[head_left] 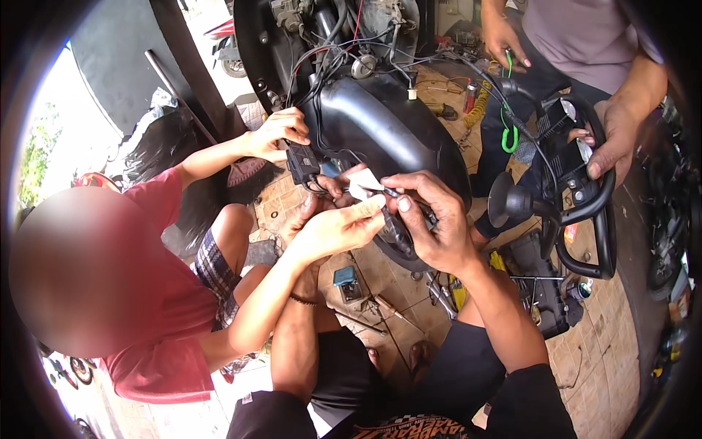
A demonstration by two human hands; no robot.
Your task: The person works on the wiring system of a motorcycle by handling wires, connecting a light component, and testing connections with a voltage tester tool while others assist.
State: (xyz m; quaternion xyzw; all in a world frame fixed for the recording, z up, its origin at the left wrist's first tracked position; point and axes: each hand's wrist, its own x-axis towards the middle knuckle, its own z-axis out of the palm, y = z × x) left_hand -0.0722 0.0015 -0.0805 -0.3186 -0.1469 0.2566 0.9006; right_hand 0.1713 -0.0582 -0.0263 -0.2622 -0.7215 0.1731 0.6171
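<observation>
A stripped motorbike (pixel 376 121), bared wiring (pixel 316 88) and scattered wrenches (pixel 441 294) mark a repair workshop.

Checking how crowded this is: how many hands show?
6: your left hand, partly hidden, right hand; red-shirted person's upper hand, lower hand; standing person's one hand by green cord, other hand on black frame. Others may be hidden.

Left hand (pixel 300 218) partly hidden behind seated co-worker's arm (pixel 272 301), co-worker's head (pixel 88 271) blurred, standing person (pixel 574 44) cut off above.
</observation>
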